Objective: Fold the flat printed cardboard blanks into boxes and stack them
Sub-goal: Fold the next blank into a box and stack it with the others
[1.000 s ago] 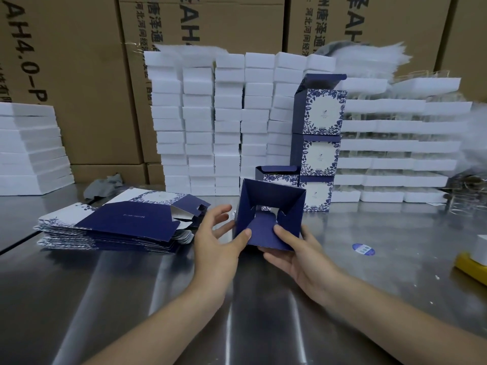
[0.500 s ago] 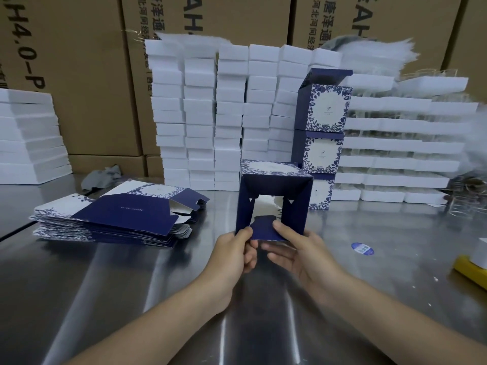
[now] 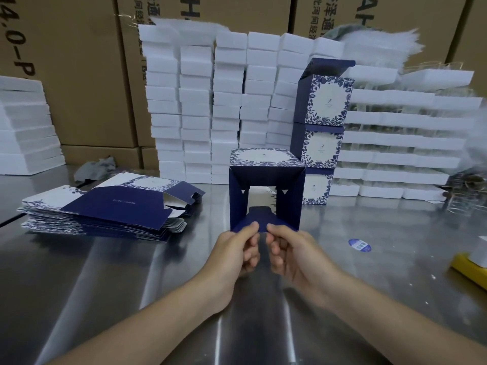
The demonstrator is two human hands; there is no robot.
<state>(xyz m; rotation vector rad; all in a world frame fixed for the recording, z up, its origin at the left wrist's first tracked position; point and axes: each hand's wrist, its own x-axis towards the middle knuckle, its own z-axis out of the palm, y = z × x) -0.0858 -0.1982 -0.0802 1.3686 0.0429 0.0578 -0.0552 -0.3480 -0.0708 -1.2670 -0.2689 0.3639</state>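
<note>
A half-formed navy box (image 3: 266, 177) with a white floral panel on top stands on the steel table, its open end facing me. My left hand (image 3: 237, 252) and my right hand (image 3: 288, 255) both pinch its near bottom flap. A pile of flat printed blanks (image 3: 105, 206) lies to the left. Behind the box on the right rises a stack of three folded boxes (image 3: 321, 135), the top one with its lid flap up.
Columns of white foam blocks (image 3: 210, 106) stand behind, with more white trays (image 3: 400, 143) at right and another stack (image 3: 26, 127) at far left. Brown cartons form the back wall. A blue sticker (image 3: 359, 245), a yellow object (image 3: 469, 267) and a grey rag (image 3: 96, 167) lie on the table.
The box was turned from tilted towards me to standing upright with its floral panel on top. Both hands shifted from its sides down to the near bottom flap.
</note>
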